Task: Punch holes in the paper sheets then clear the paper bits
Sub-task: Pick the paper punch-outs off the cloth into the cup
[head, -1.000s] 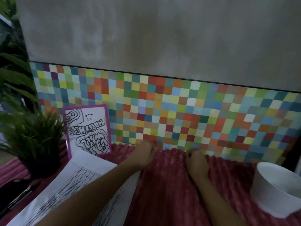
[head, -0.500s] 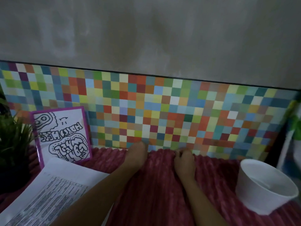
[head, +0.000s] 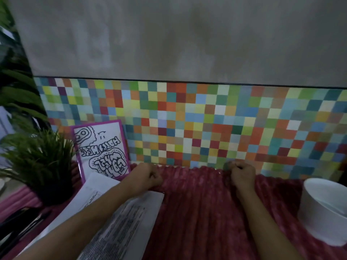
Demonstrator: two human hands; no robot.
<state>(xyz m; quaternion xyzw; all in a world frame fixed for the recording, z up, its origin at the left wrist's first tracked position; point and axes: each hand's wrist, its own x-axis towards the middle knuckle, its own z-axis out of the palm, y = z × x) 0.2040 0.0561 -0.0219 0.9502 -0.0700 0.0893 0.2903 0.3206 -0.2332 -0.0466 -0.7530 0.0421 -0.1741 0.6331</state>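
Both my hands are at the far edge of a red ribbed cloth (head: 197, 212) that covers the table, where it meets the mosaic wall. My left hand (head: 145, 177) grips the cloth's edge with curled fingers. My right hand (head: 242, 175) does the same further right, its fingers bunched on the fabric. A stack of printed paper sheets (head: 116, 222) lies at the lower left, partly under my left forearm. No hole punch shows in the head view.
A white paper bowl (head: 326, 212) stands at the right. A potted green plant (head: 41, 166) sits at the left, with a purple-framed doodle card (head: 101, 149) leaning on the multicoloured tile wall (head: 206, 124). Dark objects lie at the lower left corner.
My hands have spread further apart along the cloth's back edge, and their fingers have curled tighter on the fabric. The camera view has swung back to the left.
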